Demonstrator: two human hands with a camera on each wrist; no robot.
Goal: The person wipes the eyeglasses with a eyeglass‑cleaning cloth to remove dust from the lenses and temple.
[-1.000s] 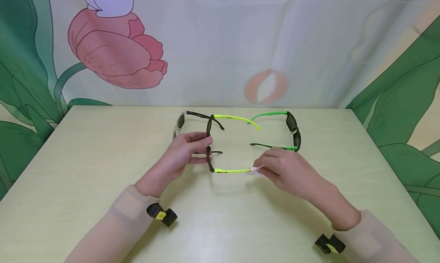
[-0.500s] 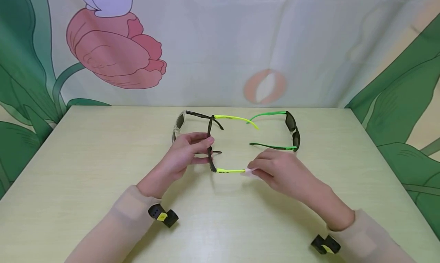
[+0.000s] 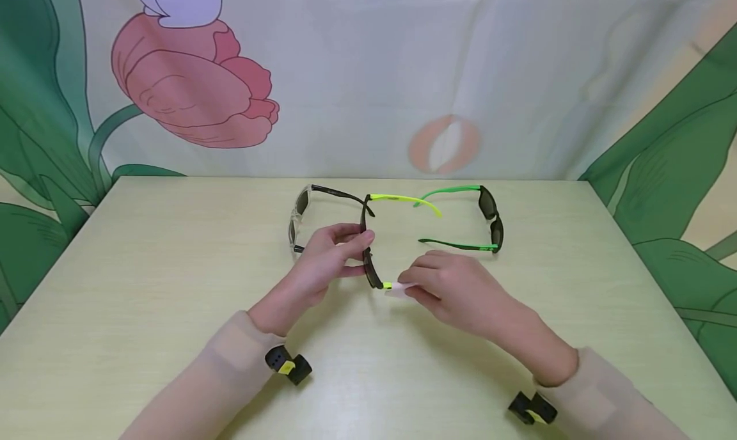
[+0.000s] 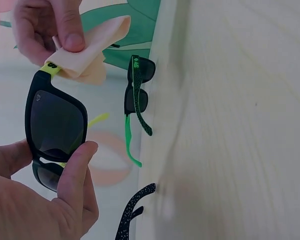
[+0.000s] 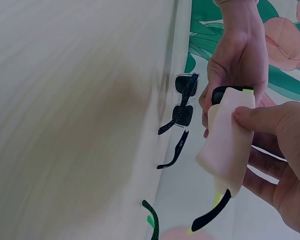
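1. We see the left hand [image 3: 331,259] gripping the yellow-armed sunglasses [image 3: 371,271] near the middle of the frame, above the table [image 3: 144,267], between the other two pairs.
2. The right hand [image 3: 457,290] pinches a pale cloth [image 5: 230,132] folded over their near arm; from the head we see just a yellow stub of that arm, left of the cloth.
3. The right wrist view gives us the arm's black tip [image 5: 211,212] poking out past the cloth (hidden by the hand from the head).
4. The left wrist view shows us a dark lens [image 4: 57,122] broadside, a small mark in its corner; from the head we get the frame nearly edge-on.
5. Far left lie the clear-framed sunglasses [image 3: 302,201], their near arm mostly covered by the left hand in the head view; the right wrist view reveals both arms.
6. Far right, beyond the right hand, we find the green-armed sunglasses [image 3: 488,204].
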